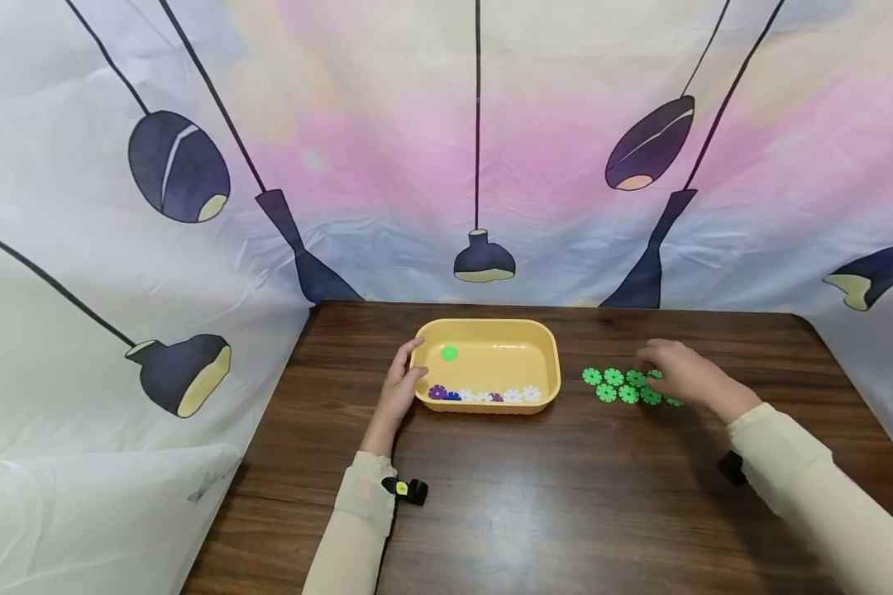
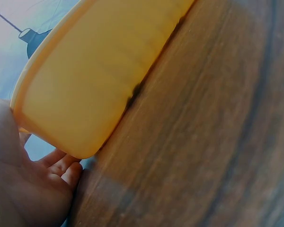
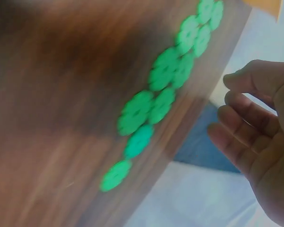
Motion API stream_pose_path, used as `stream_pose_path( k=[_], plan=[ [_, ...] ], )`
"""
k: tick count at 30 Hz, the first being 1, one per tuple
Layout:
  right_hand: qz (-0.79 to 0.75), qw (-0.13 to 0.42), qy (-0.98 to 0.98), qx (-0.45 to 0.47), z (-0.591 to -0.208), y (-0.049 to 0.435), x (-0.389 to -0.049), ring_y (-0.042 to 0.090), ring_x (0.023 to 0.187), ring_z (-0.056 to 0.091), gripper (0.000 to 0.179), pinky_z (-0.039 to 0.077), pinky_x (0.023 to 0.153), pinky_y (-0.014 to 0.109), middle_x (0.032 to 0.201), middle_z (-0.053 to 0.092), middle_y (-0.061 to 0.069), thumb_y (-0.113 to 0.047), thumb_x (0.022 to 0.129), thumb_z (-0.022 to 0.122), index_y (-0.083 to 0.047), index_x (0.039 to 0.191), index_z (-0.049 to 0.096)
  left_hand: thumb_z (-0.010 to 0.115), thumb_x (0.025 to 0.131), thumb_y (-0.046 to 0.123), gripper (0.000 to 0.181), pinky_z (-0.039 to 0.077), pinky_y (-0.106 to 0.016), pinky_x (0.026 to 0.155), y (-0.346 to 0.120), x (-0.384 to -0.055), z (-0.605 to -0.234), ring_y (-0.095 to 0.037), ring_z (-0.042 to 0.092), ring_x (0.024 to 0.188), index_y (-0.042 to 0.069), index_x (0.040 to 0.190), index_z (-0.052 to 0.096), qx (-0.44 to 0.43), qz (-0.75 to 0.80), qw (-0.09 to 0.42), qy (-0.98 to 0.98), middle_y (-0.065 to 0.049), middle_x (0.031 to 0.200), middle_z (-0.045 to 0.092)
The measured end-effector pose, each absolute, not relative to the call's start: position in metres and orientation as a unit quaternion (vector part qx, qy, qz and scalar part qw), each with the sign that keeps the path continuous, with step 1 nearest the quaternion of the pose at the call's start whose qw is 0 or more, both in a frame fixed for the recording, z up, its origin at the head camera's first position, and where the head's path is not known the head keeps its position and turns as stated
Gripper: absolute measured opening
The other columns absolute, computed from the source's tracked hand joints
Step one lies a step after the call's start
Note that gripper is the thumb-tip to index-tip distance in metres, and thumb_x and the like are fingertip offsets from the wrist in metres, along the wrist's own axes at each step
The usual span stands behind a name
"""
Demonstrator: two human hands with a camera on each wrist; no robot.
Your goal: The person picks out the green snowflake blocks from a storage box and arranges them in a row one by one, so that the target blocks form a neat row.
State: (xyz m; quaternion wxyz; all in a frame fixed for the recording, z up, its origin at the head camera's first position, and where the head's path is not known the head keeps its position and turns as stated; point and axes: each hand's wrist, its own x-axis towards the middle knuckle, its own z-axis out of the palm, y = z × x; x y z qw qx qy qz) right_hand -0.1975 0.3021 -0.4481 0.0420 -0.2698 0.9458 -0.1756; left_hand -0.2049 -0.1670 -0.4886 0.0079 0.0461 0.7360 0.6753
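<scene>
My left hand (image 1: 397, 395) holds the left end of a shallow yellow plastic tray (image 1: 491, 407). In the left wrist view the thumb side of that hand (image 2: 26, 184) is at the rim of the tray (image 2: 94, 85), with the other fingers behind its end. Over a cluster of green notched snowflake discs (image 1: 606, 392) hovers my right hand (image 1: 685, 373). The right wrist view shows this hand (image 3: 270, 127) with loosely bent fingers and nothing between them, apart from the green discs (image 3: 136, 113) lying flat in two rough rows.
Inside the tray, one green disc (image 1: 450, 353) lies near the back left. Purple (image 1: 436, 392), blue (image 1: 452, 396) and white discs (image 1: 531, 393) line its front side. A patterned curtain (image 1: 417, 149) hangs behind the dark wooden table (image 1: 521, 496).
</scene>
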Motion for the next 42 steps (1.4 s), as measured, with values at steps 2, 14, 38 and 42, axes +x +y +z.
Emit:
stream_pose_path(
  k=[2,14,38,42],
  plan=[
    [-0.171,0.045,0.945,-0.277,-0.445,0.290,-0.202,0.025,0.085,0.066,0.019,0.056,0.070,0.043,0.099,0.065,0.009,0.003,0.089,0.076,0.002,0.108,0.075,0.051,0.097,-0.006,0.054,0.030,-0.054,0.121,-0.168,-0.205,-0.488,-0.038,0.027,0.156,-0.005,0.152,0.047,0.046,0.672,0.009,0.739,-0.025,0.166,0.034],
    [-0.206,0.023,0.926,-0.316,-0.431,0.228,-0.231,0.021,0.089,0.066,0.016,0.057,0.076,0.042,0.104,0.069,0.007,-0.001,0.096,0.071,-0.002,0.111,0.077,0.050,0.098,-0.006,0.056,0.027,-0.054,0.123,-0.172,-0.224,-0.527,-0.035,0.027,0.157,0.000,0.154,0.047,0.041,0.667,-0.006,0.744,-0.021,0.167,0.035],
    [-0.167,0.052,0.907,-0.383,-0.438,0.107,-0.267,0.035,0.114,0.069,0.025,0.056,0.097,0.048,0.121,0.072,0.018,-0.006,0.097,0.067,0.003,0.120,0.074,0.051,0.097,-0.007,0.055,0.026,-0.055,0.124,-0.171,-0.218,-0.512,-0.038,0.026,0.157,-0.004,0.152,0.047,0.041,0.670,-0.001,0.742,-0.023,0.166,0.036],
    [-0.160,0.076,0.909,-0.376,-0.444,0.088,-0.271,0.033,0.117,0.068,0.027,0.055,0.100,0.046,0.124,0.072,0.017,-0.007,0.099,0.065,0.002,0.123,0.074,0.052,0.096,-0.007,0.054,0.028,-0.055,0.123,-0.167,-0.208,-0.494,-0.040,0.028,0.155,-0.006,0.150,0.049,0.045,0.673,-0.006,0.739,-0.025,0.164,0.038]
  ],
)
